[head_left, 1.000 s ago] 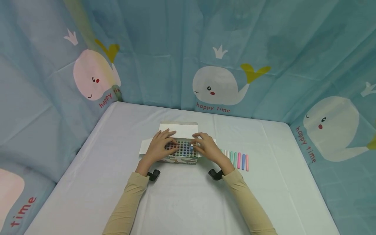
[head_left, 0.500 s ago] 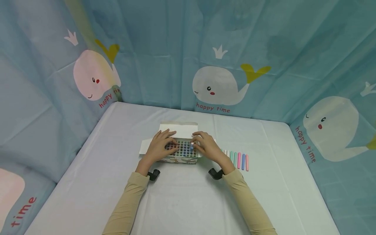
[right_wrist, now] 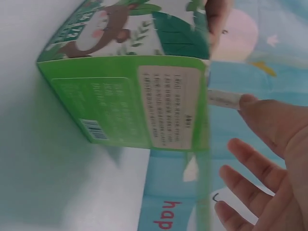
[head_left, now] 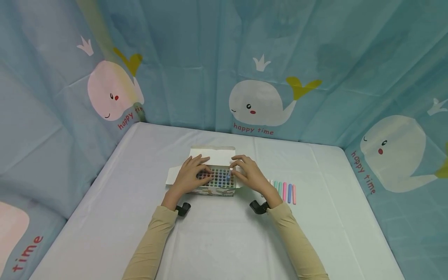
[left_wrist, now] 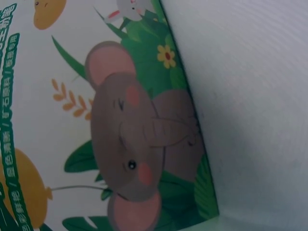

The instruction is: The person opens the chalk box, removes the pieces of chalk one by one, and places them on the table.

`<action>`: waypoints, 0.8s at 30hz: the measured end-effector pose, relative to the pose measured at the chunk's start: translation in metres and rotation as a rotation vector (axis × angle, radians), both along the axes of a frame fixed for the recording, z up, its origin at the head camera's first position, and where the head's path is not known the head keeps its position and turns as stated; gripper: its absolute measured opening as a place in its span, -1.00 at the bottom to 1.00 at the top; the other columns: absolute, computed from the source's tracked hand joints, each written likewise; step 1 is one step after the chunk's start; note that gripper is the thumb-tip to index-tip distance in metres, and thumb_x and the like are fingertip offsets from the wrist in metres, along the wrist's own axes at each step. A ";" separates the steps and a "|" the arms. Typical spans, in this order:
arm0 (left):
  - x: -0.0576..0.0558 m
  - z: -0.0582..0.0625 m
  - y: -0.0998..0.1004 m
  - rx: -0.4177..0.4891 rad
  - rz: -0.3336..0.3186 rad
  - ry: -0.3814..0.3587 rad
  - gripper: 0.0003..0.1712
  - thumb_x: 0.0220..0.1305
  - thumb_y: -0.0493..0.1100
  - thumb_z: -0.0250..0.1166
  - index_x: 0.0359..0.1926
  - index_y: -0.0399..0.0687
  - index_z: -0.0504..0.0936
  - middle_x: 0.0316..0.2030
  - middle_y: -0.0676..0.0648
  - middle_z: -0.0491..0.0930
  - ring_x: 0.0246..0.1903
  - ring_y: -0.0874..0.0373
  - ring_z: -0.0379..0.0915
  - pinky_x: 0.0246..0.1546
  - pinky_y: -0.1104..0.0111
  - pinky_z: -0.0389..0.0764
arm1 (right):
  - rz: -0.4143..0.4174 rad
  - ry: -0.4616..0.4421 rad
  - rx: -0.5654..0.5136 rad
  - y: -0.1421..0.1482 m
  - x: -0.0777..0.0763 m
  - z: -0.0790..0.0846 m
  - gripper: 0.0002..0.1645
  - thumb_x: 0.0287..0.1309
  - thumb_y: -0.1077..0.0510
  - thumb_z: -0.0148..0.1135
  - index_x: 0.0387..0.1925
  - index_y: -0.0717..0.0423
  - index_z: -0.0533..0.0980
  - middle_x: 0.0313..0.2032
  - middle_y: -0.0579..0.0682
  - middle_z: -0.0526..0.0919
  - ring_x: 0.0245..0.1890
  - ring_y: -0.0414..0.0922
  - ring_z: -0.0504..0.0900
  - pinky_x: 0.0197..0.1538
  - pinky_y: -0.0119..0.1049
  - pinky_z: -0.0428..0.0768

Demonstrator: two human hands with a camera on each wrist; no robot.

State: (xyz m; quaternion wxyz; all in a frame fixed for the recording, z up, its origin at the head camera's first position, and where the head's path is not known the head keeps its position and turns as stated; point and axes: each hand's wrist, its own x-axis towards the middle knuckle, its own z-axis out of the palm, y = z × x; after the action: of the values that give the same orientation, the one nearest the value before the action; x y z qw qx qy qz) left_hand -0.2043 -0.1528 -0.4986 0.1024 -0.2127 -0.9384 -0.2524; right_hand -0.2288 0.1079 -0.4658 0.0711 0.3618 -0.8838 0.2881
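A printed cardboard chalk box (head_left: 217,190) with raised flaps stands mid-table, filled with rows of colored chalk ends (head_left: 220,177). My left hand (head_left: 190,173) rests over its left part, thumb and index finger lying bent on top, other fingers spread. My right hand (head_left: 250,173) is at the box's right end. Its thumb and index finger pinch the top of a white chalk stick (right_wrist: 224,98) that protrudes from the box in the right wrist view, the other fingers held off. A blue chalk end (head_left: 228,177) shows just below. The left wrist view shows the box's elephant-printed face (left_wrist: 130,130).
Several loose chalk sticks (head_left: 285,191) in pink, blue, green and white lie in a row on the white tablecloth (head_left: 224,237), right of the box. The back flap (head_left: 213,154) and left flap (head_left: 172,175) are folded out. A whale-print curtain (head_left: 196,85) surrounds the table.
My right hand has shifted slightly up and to the right, and the white chalk end at its fingertips has moved with it. The left hand and box have stayed put.
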 end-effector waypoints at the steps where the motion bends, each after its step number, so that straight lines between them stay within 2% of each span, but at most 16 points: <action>1: 0.000 0.000 0.000 0.001 0.000 -0.001 -0.78 0.11 0.18 0.30 -0.30 0.24 0.63 0.29 0.01 0.31 0.37 -0.04 -0.01 0.49 0.09 -0.19 | 0.001 0.005 -0.009 0.000 0.000 0.001 -0.87 0.21 0.06 0.19 -0.20 -0.08 0.53 0.14 0.00 0.42 0.15 0.01 0.38 0.21 0.07 0.42; 6: 0.001 0.000 0.000 0.007 -0.002 0.000 -0.78 0.11 0.17 0.30 -0.30 0.22 0.63 0.29 0.01 0.31 0.38 -0.04 -0.02 0.50 0.11 -0.21 | 0.000 -0.014 -0.093 0.004 0.000 0.007 -0.86 0.22 0.05 0.18 -0.19 -0.06 0.52 0.14 0.01 0.40 0.17 -0.02 0.36 0.23 0.04 0.42; 10: 0.001 0.000 0.000 0.012 -0.007 0.010 -0.77 0.10 0.17 0.31 -0.29 0.22 0.63 0.29 0.01 0.31 0.38 -0.04 -0.01 0.50 0.10 -0.20 | -0.010 -0.069 -0.210 0.010 0.000 0.011 -0.86 0.20 0.08 0.20 -0.19 -0.05 0.52 0.15 0.03 0.40 0.18 -0.03 0.35 0.25 -0.01 0.43; 12: 0.001 0.000 0.000 0.018 -0.009 0.014 -0.77 0.09 0.17 0.32 -0.29 0.22 0.64 0.28 0.00 0.31 0.37 -0.05 -0.01 0.49 0.09 -0.19 | -0.016 -0.093 -0.269 0.013 0.002 0.014 -0.86 0.19 0.13 0.21 -0.18 -0.02 0.52 0.14 0.05 0.40 0.19 -0.01 0.35 0.23 0.01 0.44; 16: 0.001 0.001 0.000 0.021 -0.011 0.016 -0.76 0.09 0.16 0.33 -0.30 0.21 0.64 0.28 0.00 0.32 0.37 -0.06 0.00 0.49 0.08 -0.19 | -0.020 -0.124 -0.377 0.018 0.014 0.031 -0.86 0.18 0.28 0.19 -0.20 0.17 0.51 0.13 0.19 0.40 0.17 0.11 0.36 0.22 0.14 0.41; 19: 0.002 0.001 0.001 0.016 -0.008 0.012 -0.77 0.09 0.17 0.32 -0.30 0.22 0.64 0.28 0.00 0.32 0.37 -0.06 0.00 0.49 0.08 -0.19 | -0.034 -0.123 -0.414 0.022 0.022 0.044 -0.86 0.15 0.35 0.18 -0.22 0.28 0.49 0.10 0.28 0.40 0.16 0.17 0.35 0.24 0.19 0.37; 24: 0.002 0.001 0.001 0.011 -0.003 0.007 -0.77 0.09 0.18 0.31 -0.31 0.23 0.63 0.28 0.01 0.31 0.37 -0.06 -0.01 0.49 0.09 -0.18 | -0.070 -0.113 -0.432 0.033 0.027 0.050 -0.86 0.16 0.35 0.17 -0.22 0.32 0.50 0.10 0.30 0.41 0.18 0.18 0.35 0.30 0.14 0.34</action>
State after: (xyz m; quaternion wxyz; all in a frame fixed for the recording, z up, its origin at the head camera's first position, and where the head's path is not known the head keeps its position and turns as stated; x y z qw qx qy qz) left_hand -0.2024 -0.1516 -0.4974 0.1065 -0.2147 -0.9362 -0.2570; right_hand -0.2023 0.1406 -0.4157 0.1074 0.2904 -0.8162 0.4878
